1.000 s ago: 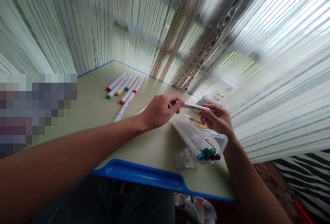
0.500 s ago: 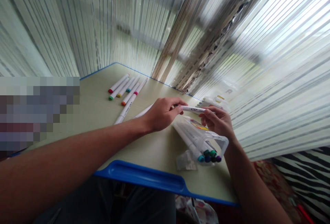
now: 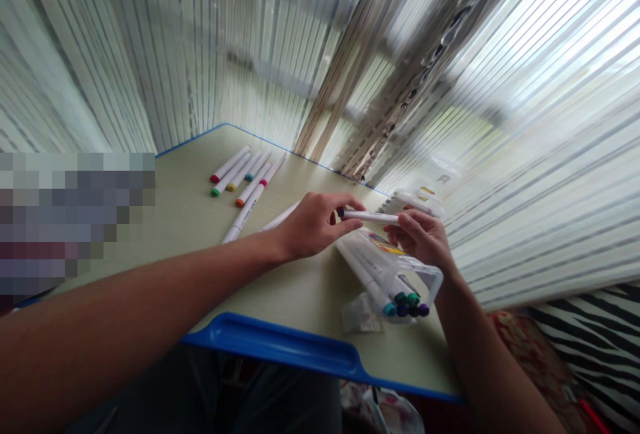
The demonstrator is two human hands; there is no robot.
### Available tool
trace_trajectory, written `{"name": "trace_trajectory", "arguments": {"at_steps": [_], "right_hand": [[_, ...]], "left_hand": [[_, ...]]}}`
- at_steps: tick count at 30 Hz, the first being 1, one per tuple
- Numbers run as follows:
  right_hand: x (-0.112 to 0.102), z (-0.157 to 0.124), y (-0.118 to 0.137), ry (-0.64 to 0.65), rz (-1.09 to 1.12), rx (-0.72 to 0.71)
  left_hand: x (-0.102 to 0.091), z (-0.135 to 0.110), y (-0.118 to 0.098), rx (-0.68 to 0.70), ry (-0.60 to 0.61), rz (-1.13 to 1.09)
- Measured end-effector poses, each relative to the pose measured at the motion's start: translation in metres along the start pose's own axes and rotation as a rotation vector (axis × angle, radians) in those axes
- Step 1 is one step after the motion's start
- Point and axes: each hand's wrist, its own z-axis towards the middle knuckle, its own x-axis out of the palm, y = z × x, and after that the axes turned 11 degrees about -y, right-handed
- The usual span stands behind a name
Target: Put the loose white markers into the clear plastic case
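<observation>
A white marker (image 3: 373, 217) with a dark end is held level above the table, its right end pinched in my right hand (image 3: 423, 234). My left hand (image 3: 317, 224) surrounds the dark end, thumb and index finger apart with the marker between them; whether a hidden finger touches it I cannot tell. Just below lies a clear plastic marker case (image 3: 435, 274), holding several markers with blue, green and purple ends. Left of my hands, several white markers (image 3: 245, 174) with coloured ends lie side by side. Another white marker (image 3: 280, 216) is partly covered by my left wrist.
A second clear case (image 3: 417, 202) stands at the table's back edge by the striped string curtain (image 3: 280, 41). A small transparent piece (image 3: 361, 313) lies near the front. The table (image 3: 300, 294) has a blue rim with a molded tray (image 3: 285, 344). A zebra-striped cloth (image 3: 595, 334) is at right.
My left thumb and index finger have parted from their pinch on the marker, baring its dark end. The marker has dipped slightly, still in my right hand.
</observation>
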Motion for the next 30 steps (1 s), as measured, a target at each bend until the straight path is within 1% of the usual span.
{"name": "trace_trajectory", "arguments": {"at_steps": [6, 9, 12, 16, 25, 30], "right_hand": [[0.0024, -0.0012, 0.0029, -0.01, 0.015, -0.007], [0.0027, -0.0018, 0.0032, -0.018, 0.013, -0.003], [0.0017, -0.0014, 0.0012, -0.026, -0.002, -0.004], [-0.0006, 0.0006, -0.0026, -0.037, 0.012, -0.019], [-0.0036, 0.0036, -0.0052, -0.051, 0.024, -0.088], [-0.0039, 0.003, -0.0053, -0.042, 0.057, -0.061]], "left_hand": [[0.0004, 0.0005, -0.0016, -0.006, -0.015, 0.026], [0.0006, 0.0003, -0.0028, -0.045, -0.028, 0.028], [0.0006, 0.0001, -0.0032, -0.098, -0.017, -0.015], [0.0007, 0.0, -0.0028, -0.127, -0.012, -0.058], [0.0017, 0.0023, -0.0003, -0.098, -0.092, -0.019], [0.0011, 0.0037, 0.0018, -0.077, -0.129, -0.056]]}}
